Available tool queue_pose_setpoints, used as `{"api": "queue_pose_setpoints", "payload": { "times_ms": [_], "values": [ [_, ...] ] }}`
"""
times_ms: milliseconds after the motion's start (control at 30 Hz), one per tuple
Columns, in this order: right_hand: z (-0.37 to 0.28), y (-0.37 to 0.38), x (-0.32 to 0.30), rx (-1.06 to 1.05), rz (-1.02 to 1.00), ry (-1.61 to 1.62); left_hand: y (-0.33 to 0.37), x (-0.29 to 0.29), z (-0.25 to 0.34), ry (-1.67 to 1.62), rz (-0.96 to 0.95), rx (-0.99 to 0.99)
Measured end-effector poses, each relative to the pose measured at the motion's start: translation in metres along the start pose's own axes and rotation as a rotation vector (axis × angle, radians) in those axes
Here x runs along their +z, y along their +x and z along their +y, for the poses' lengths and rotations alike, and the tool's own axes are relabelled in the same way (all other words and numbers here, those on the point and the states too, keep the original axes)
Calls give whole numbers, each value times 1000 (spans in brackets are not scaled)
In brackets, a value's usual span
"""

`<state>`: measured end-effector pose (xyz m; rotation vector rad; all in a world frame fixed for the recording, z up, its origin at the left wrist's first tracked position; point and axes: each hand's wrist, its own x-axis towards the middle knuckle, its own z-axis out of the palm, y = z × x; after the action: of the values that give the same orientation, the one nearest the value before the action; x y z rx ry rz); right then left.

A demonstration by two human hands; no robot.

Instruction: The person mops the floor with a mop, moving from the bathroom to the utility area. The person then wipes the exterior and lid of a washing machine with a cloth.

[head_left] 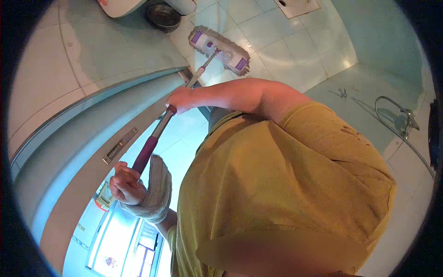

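A flat mop with a grey fringed pad and a white and purple plate rests on the light floor tiles in the head view. Its metal pole runs down toward me and ends in a purple grip. My left hand is closed around the end of that grip. A thick greyish cloth is draped about my left wrist. Reaching across my body, my right hand is wrapped around the pole lower down, nearer the mop head.
A door edge with a latch plate stands close beside the pole on the left. A dark round basin sits by a white fixture at the far side. On the right wall is a shower tap with a hose.
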<state>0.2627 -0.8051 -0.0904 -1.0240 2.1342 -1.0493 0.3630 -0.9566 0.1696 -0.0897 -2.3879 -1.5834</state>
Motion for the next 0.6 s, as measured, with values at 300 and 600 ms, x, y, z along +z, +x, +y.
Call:
{"api": "queue_pose_setpoints", "payload": {
  "times_ms": [300, 600],
  "values": [
    [67, -94, -47, 138, 10, -56, 2, 97, -8, -136, -67, 12],
    [159, -214, -80, 243, 316, -94, -15, 224, -17, -464, -297, -350]
  ]
}}
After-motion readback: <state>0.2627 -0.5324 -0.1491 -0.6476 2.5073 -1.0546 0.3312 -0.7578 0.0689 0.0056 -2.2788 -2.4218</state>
